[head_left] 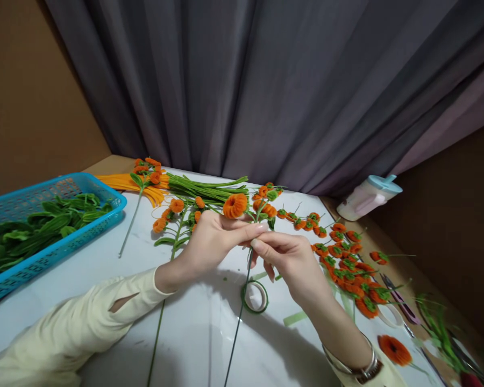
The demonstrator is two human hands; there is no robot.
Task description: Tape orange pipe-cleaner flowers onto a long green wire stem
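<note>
My left hand (pixel 210 242) and my right hand (pixel 292 260) meet near the middle, thumbs and fingers pinched on one flower stem. Above the fingers this stem carries fuzzy orange pipe-cleaner flowers (pixel 235 206) and green leaves. Below them a long dark wire (pixel 236 333) runs down toward the front edge. A roll of green floral tape (pixel 255 297) lies behind the wire, under my hands. To the left, beside my left wrist, another flower stalk (pixel 178 231) with orange blooms and leaves lies on the white table (pixel 193 344). The exact fingertip contact is partly hidden.
A blue basket (pixel 119 207) of green leaves stands at left. Behind lie green pipe cleaners (pixel 205 188), orange ones (pixel 121 184) and a finished-looking stalk (pixel 131 223). Many orange flower heads (pixel 349 263) spread right, near scissors (pixel 401 301) and a lidded cup (pixel 369 196).
</note>
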